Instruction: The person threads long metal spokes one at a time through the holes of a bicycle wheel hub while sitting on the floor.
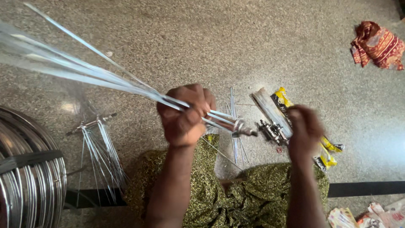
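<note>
My left hand [185, 114] is closed around a bundle of thin silver spokes [76, 69] that fan out toward the upper left; their near ends meet a small metal hub [244, 127] just right of the fist. My right hand [304, 128] is blurred, with its fingers curled above the floor beside a metal hub part [272, 130] and a yellow and black packet [325, 156]. Whether the right hand holds anything cannot be told. Loose spokes [233, 105] lie on the floor between the two hands.
A stack of shiny metal wheel rims [29, 177] stands at the lower left. Another hub with spokes [99, 147] lies on the speckled floor beside it. A red patterned cloth [377, 44] sits at the upper right, printed wrappers [371, 215] at the lower right.
</note>
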